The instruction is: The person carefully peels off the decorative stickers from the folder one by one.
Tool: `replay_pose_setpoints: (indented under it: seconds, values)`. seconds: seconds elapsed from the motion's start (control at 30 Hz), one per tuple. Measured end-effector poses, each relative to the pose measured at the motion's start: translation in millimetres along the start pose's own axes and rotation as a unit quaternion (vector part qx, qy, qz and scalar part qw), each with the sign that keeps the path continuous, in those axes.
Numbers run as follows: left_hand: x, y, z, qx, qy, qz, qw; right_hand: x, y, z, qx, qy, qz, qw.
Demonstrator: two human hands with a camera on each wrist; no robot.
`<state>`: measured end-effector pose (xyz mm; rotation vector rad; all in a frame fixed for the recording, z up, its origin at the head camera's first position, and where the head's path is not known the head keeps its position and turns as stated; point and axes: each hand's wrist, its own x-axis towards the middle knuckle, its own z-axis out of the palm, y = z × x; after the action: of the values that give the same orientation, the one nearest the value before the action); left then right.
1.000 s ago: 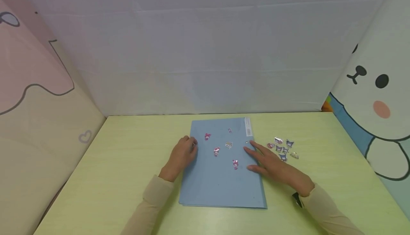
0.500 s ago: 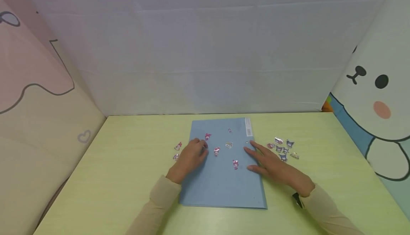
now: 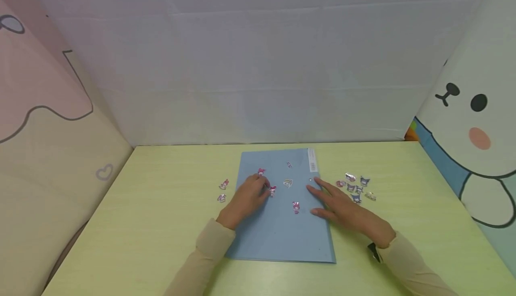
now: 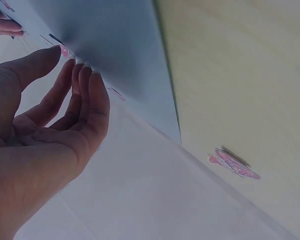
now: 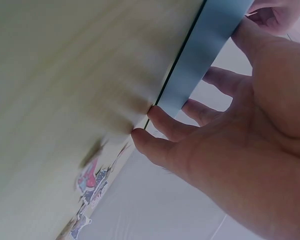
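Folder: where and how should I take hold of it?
Probably grip the folder mid-way along its near edge, coming in low from the person's side, thumb above and fingers beneath. It lies flat and broad; that edge is free of stickers and hands, while the left hand is over its left half and the right hand at its right edge.

Place: a tabletop booth screened on three sides; whether in a home, office or studio cannot be told.
Table (image 3: 153, 215): pale yellow-green top with faint streaks, its far edge along the back screen.
Back screen (image 3: 258, 63): plain, pale sheet with horizontal creases.
Left screen (image 3: 44, 175): pink and cream cartoon print with a heart outline (image 3: 105, 172).
Right screen (image 3: 489, 242): print of a white cartoon animal face (image 3: 451, 130) with a pink cheek.
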<state>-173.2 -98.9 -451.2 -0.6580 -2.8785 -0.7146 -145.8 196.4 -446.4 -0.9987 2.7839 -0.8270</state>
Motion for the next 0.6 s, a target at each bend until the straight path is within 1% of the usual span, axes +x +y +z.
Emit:
replay_pose_setpoints:
  seconds: [0.13,0.33,0.4,0.6]
  values:
    - [0.8,0.3,2.7,0.001,-0.001,0.009,1.0000,0.1,-0.3,0.1,-0.004,-0.003,0.002,1.000]
    - [0.7,2.9,3.9,0.000,0.021,0.049,0.9986,1.2,0.5,0.7,-0.010,0.003,-0.006,1.000]
    - [0.5,4.1,4.0,0.001,0.027,0.058,0.9980,1.5,0.6,1.0,-0.010,0.006,-0.008,1.000]
    - [0.3,6.8,2.3,-0.001,0.029,0.051,0.9983,1.9,-0.1,0.4,-0.012,0.005,-0.008,1.000]
